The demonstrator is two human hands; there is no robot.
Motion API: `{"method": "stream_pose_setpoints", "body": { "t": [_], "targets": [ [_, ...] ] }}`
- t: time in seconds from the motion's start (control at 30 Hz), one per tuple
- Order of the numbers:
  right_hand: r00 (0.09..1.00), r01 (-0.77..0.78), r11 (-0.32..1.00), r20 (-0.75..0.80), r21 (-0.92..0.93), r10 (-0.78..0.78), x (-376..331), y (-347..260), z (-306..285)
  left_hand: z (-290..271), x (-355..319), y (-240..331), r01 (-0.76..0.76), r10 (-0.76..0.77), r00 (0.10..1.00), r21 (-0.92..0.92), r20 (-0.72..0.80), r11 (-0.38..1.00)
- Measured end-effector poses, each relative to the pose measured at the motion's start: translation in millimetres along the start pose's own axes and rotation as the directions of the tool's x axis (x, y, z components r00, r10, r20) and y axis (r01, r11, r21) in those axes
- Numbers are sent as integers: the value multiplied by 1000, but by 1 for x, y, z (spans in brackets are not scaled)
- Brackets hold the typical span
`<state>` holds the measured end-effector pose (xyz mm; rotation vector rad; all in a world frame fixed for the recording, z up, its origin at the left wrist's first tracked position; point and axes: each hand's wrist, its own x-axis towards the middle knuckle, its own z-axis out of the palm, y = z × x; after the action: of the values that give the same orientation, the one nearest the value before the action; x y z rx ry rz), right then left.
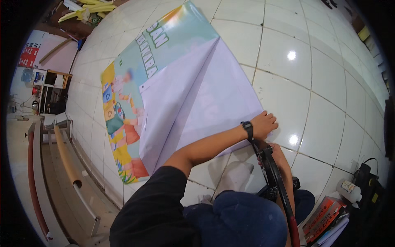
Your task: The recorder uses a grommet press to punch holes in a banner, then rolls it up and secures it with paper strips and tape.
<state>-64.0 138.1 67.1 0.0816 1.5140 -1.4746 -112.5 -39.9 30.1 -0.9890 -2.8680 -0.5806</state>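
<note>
A large printed vinyl banner (123, 136) lies on the floor, one side folded over so that its white back (205, 107) faces up. My left hand (263, 124), with a black watch on the wrist, is at the banner's near right corner, its fingers curled down over the edge. Just below it, my right hand (281, 155) is wrapped about the upper part of a black long-handled metal tool (270, 164), which looks like a hand press. The tool stands between my knees, against the corner; its jaw is hidden by my hands.
White floor tiles (284, 66) surround the banner. A roller rack (41, 164) with a brown tube (66, 152) stands at left. At lower right are a white bottle (349, 190), a red box (325, 218) and a black bag (368, 183). Yellow scraps (88, 10) lie at far left.
</note>
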Motion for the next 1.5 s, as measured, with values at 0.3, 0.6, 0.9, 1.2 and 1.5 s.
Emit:
{"method": "stream_pose_setpoints", "body": {
  "t": [0.3, 0.6, 0.9, 1.2, 1.5],
  "targets": [
    [991, 137, 988, -1, -66, -137, -3, -5, 18, -51, 27, -6, 44, -21, 994, -222, 104, 974],
    [908, 39, 859, -341, -511, -243, -30, -102, 50, -65, -77, -39, 289, -603, 793, -927, 91, 241],
    [996, 8, 538, -40, -843, -77, -226, -218, 120, -21, -129, 8, 9, -823, 499, -952, 270, -306],
    [881, -170, 322, -290, -932, -374, -197, -178, 174, -32, -130, -7, 121, -694, 607, -908, 387, -401],
    [833, -64, 423, -282, -904, -476, -173, -149, 169, -28, -132, -9, 134, -647, 664, -911, 376, -391]
  ]
}}
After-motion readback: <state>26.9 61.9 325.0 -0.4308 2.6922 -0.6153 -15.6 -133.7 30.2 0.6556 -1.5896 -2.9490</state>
